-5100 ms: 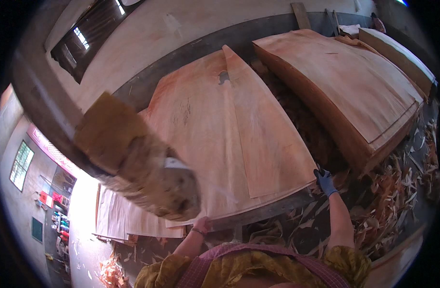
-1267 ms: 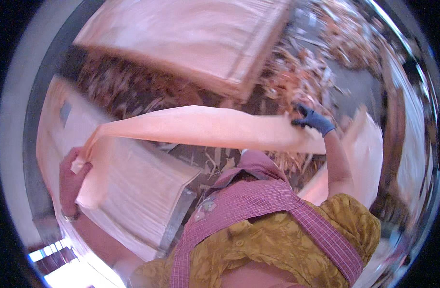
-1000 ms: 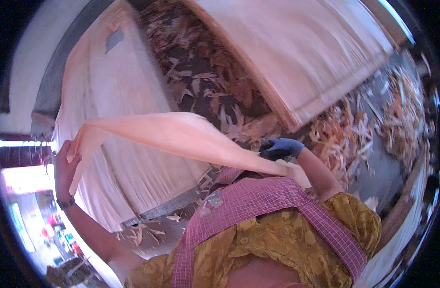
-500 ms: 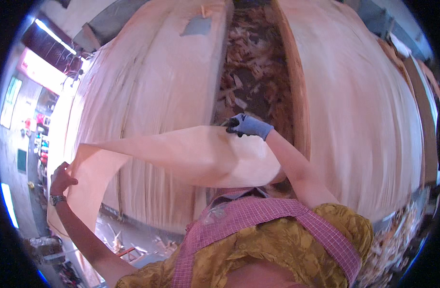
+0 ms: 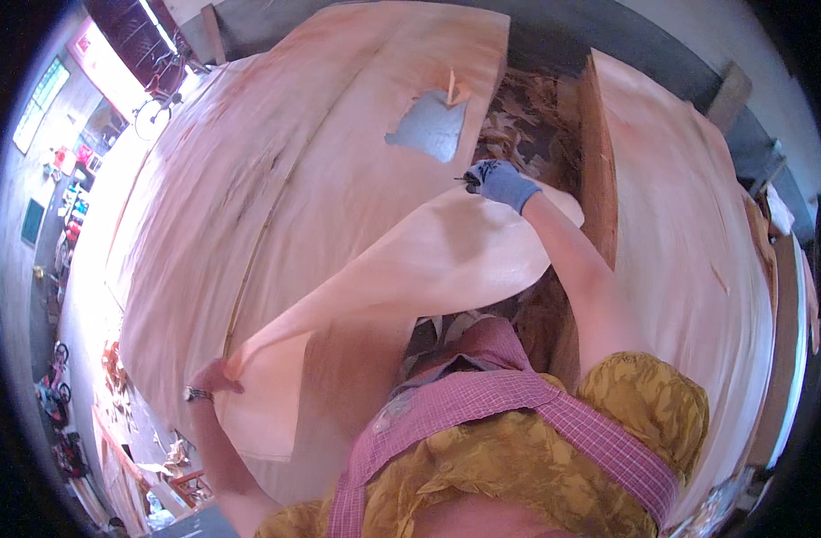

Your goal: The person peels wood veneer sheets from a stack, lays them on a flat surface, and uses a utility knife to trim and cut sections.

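A thin, pale strip of wood veneer (image 5: 428, 247) stretches between my hands, curling and twisted along its length. My left hand (image 5: 216, 377), bare with a watch at the wrist, is closed on the strip's lower left end. Toward the far right end, my right hand (image 5: 505, 186), in a blue glove with dark fingertips, pinches the upper edge. Something small and dark shows at those fingertips, too small to name. Beneath the strip lies a broad stack of veneer sheets (image 5: 339, 134), with a blue-grey patch (image 5: 428, 127) on top.
A second veneer stack (image 5: 688, 197) stands on the right. Between the stacks, a gap holds torn veneer scraps (image 5: 518, 121). A bicycle (image 5: 155, 115) is at the far left, near a bright opening. More scraps (image 5: 173, 457) litter the floor at lower left.
My left hand has swung right, carrying its end of the veneer strip inward. My right hand has moved farther out and slightly right, still pinching it. The view has turned leftward.
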A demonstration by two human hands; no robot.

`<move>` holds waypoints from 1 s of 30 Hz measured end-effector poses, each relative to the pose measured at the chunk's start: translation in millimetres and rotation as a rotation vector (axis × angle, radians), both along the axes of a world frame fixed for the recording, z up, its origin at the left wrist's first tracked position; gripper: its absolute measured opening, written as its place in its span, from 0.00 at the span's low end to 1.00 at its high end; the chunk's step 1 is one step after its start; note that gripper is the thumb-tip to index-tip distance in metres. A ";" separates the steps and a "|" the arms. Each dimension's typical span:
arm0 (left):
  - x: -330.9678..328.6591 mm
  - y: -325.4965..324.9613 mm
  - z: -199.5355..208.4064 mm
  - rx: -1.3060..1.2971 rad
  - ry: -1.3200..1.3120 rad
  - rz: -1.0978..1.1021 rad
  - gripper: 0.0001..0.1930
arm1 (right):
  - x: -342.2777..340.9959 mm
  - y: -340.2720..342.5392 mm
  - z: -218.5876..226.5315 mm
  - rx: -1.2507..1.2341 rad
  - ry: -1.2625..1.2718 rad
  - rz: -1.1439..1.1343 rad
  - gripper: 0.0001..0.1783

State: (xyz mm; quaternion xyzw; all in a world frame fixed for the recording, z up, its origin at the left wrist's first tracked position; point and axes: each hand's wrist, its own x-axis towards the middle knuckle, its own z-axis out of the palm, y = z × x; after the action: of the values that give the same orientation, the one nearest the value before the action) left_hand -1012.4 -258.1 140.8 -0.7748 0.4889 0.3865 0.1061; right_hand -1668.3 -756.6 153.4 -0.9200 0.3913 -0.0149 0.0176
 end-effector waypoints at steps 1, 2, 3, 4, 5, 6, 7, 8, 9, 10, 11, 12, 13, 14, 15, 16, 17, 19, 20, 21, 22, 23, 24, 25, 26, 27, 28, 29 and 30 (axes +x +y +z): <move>-24.5 -15.6 -4.7 0.014 0.067 0.022 0.41 | 1.9 -29.4 -2.3 -0.031 0.051 0.013 0.17; -36.6 -27.6 -7.8 0.015 0.048 0.031 0.40 | 7.8 -63.2 -5.7 -0.046 0.042 0.067 0.18; -49.7 -38.1 -10.5 0.017 0.032 0.042 0.38 | 16.5 -95.1 -11.6 -0.094 0.018 0.121 0.18; -61.3 -44.8 -12.2 0.021 0.014 0.060 0.37 | 30.9 -124.2 -15.8 -0.139 -0.009 0.181 0.17; -69.5 -63.4 -12.1 -0.014 -0.052 0.102 0.36 | 41.0 -160.5 -13.1 -0.196 -0.036 0.231 0.16; -77.2 -82.0 -11.5 -0.051 -0.114 0.142 0.35 | 59.5 -199.1 -10.3 -0.166 0.015 0.233 0.16; -88.8 -94.8 -10.4 -0.064 -0.180 0.183 0.34 | 88.8 -225.1 -7.2 -0.210 0.102 0.263 0.15; -88.3 -105.4 -8.0 -0.105 -0.205 0.265 0.37 | 121.4 -255.5 10.8 -0.277 0.177 0.295 0.14; -91.0 -120.0 -8.1 -0.224 -0.176 0.380 0.36 | 134.2 -283.5 13.4 -0.315 -0.101 0.473 0.12; -96.7 -126.4 -3.3 -0.322 -0.150 0.502 0.36 | 161.8 -292.9 34.0 -0.261 -0.199 0.481 0.12; -100.8 -136.4 2.1 -0.435 -0.127 0.625 0.36 | 185.6 -301.6 70.9 -0.219 -0.298 0.490 0.12; -92.6 -126.2 12.3 -0.329 -0.245 0.653 0.37 | 201.1 -303.9 80.7 -0.264 -0.539 0.521 0.12; -83.8 -102.7 25.5 -0.202 -0.371 0.692 0.37 | 213.0 -301.7 80.0 -0.284 -0.790 0.551 0.12; -90.3 -103.0 28.2 -0.121 -0.502 0.690 0.37 | 205.0 -302.4 72.3 -0.053 -0.841 0.521 0.13; -97.1 -107.2 31.2 -0.038 -0.623 0.686 0.37 | 184.6 -308.4 69.6 0.167 -0.880 0.483 0.14; -110.3 -125.0 30.2 -0.011 -0.774 0.638 0.37 | 162.4 -324.6 60.3 0.381 -0.904 0.429 0.16; -121.2 -149.8 29.7 0.001 -0.924 0.568 0.37 | 129.3 -354.3 14.7 0.467 -1.063 0.237 0.19; -171.8 -151.3 31.7 0.069 -1.240 0.491 0.37 | 70.5 -387.1 -27.3 0.724 -1.135 -0.131 0.22; -161.4 -207.3 23.4 0.012 -1.276 0.362 0.39 | 8.7 -439.8 -97.9 0.617 -0.879 -0.392 0.23; -159.5 -252.9 15.7 -0.028 -1.318 0.251 0.40 | -41.8 -470.1 -153.6 0.152 -0.750 -0.330 0.22; -157.6 -308.7 7.0 -0.079 -1.256 0.144 0.42 | -70.8 -486.8 -184.4 -0.283 -0.581 -0.236 0.21; -180.5 -351.6 -11.8 -0.225 -1.160 0.169 0.37 | -62.1 -492.7 -192.4 -0.046 -0.528 -0.272 0.21; -219.4 -415.2 -40.1 -0.507 -0.878 0.297 0.32 | -53.6 -496.8 -186.7 0.185 -0.466 -0.314 0.21; -271.0 -483.2 -66.6 -0.767 -0.485 0.429 0.28 | -45.2 -496.0 -183.5 0.124 -0.325 -0.239 0.21; -330.5 -548.0 -86.0 -0.893 -0.202 0.449 0.24 | -33.5 -494.4 -177.5 0.055 -0.196 -0.152 0.21; -377.9 -614.3 -77.8 -0.839 -0.123 0.254 0.23 | -25.3 -492.4 -170.2 0.101 -0.130 -0.180 0.22; -425.2 -680.3 -67.8 -0.792 -0.028 0.069 0.23 | -15.5 -490.2 -160.8 0.147 -0.066 -0.209 0.22; -469.4 -768.7 -5.4 -0.240 0.170 0.087 0.30 | -16.3 -492.0 -158.5 0.187 0.000 -0.253 0.23; -489.9 -769.3 -75.1 -0.860 -0.152 -0.406 0.30 | -13.5 -497.4 -163.5 0.190 0.030 -0.200 0.23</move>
State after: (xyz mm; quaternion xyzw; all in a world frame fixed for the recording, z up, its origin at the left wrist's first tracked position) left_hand -1502.3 -1027.4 65.7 -0.6632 0.7368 0.0631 -0.1153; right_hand -1681.8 -1254.1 -10.1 -0.8708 0.4807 0.0343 0.0974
